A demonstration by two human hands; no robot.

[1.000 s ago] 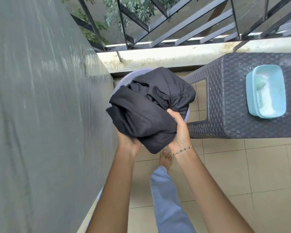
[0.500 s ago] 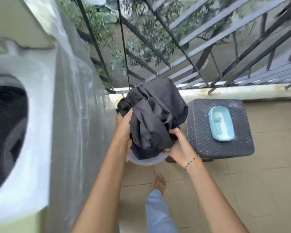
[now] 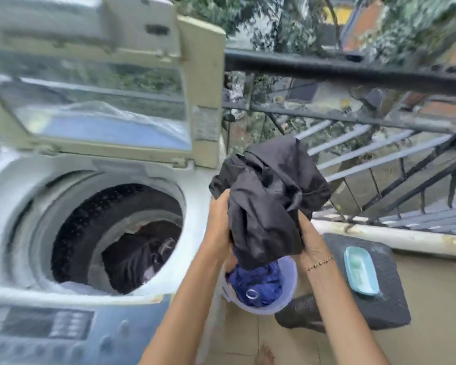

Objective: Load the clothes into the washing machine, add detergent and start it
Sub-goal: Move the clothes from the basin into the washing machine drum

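Loading is partway done. Our left hand (image 3: 219, 219) and right hand (image 3: 309, 241) clench the black bundle (image 3: 269, 196) at frame centre, above the basket (image 3: 290, 301). The drum (image 3: 132, 248), lower left, holds dark clothes. Blue laundry (image 3: 258, 283) remains in the basket. The teal tub (image 3: 361, 271), probably detergent, awaits use, and the start is pending.

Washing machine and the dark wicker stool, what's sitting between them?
In the head view, a lavender basin holding blue clothes sits between them; above it the left hand and right hand grip a black bundle.
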